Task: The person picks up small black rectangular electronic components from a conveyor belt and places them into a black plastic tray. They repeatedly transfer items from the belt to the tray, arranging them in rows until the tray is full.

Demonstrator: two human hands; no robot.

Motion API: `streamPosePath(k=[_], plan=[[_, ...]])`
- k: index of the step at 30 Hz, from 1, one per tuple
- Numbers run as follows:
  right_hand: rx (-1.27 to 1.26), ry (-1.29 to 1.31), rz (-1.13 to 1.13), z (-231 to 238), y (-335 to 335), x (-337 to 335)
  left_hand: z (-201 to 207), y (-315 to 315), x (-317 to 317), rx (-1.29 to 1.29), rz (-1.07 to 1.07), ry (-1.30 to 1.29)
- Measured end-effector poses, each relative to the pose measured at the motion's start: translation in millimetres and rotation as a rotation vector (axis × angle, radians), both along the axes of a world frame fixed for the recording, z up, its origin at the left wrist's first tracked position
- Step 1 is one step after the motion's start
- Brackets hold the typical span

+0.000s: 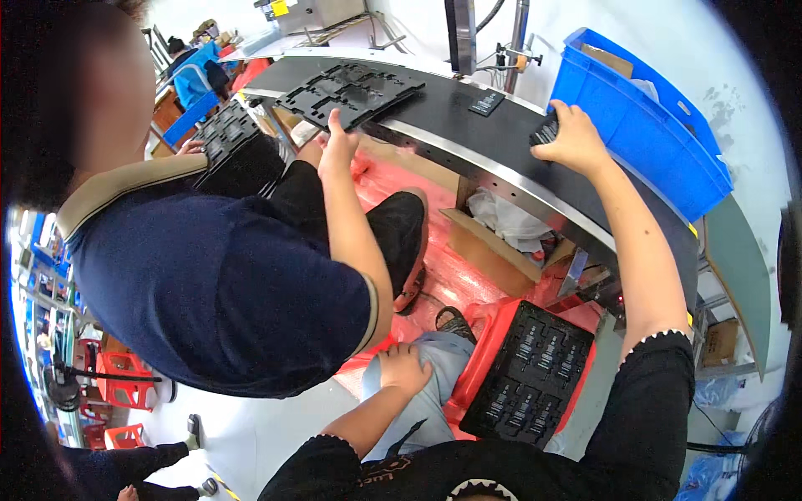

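Note:
My right hand [578, 140] reaches over the conveyor belt with its thumb and fingers closed round a small flat black block [545, 130] with white print, which looks like a battery. A similar flat block [486, 102] lies on the belt to the left of it. My left hand [404, 368] rests flat on my thigh, holding nothing. Beside my leg, a black moulded tray [484, 415] sits on a red stool [464, 409], with several of the printed blocks in its pockets.
At my left a co-worker in a dark blue shirt [217, 292] grips a black moulded tray [351, 93] at the belt's edge. More black trays [242, 163] are stacked by that person. A blue bin [635, 117] stands behind the belt [451, 104]. Under it is an open cardboard box [489, 250].

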State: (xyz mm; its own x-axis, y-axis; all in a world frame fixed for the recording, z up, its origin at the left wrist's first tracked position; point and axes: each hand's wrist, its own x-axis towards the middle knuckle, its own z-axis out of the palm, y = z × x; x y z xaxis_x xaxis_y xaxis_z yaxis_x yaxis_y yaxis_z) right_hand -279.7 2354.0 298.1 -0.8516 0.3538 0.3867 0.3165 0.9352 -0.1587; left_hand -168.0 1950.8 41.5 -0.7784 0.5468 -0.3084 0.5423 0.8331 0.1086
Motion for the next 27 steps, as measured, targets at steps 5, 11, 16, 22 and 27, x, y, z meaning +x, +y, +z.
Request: streamPosePath(k=[5,11,16,22,27], plan=[[0.026,-0.001,-0.017,2.1,5.2,-35.5,3.3,0.7,-1.0,0.026,0.005,-0.010],[0.046,-0.056,-0.088,6.1,15.5,-73.4,-5.6,2.8,-3.6,0.063,-0.004,0.015],[-0.054,-0.183,-0.129,-14.4,46.4,-82.5,-10.0,-1.6,-5.2,0.039,-0.007,0.044],[-0.206,-0.463,-0.086,-13.3,73.2,-68.6,-13.2,-5.1,-7.2,0.044,0.007,0.064],[-0.177,-0.505,-0.113,-8.5,79.4,-36.5,-9.8,-4.5,-5.8,0.012,-0.004,0.064]])
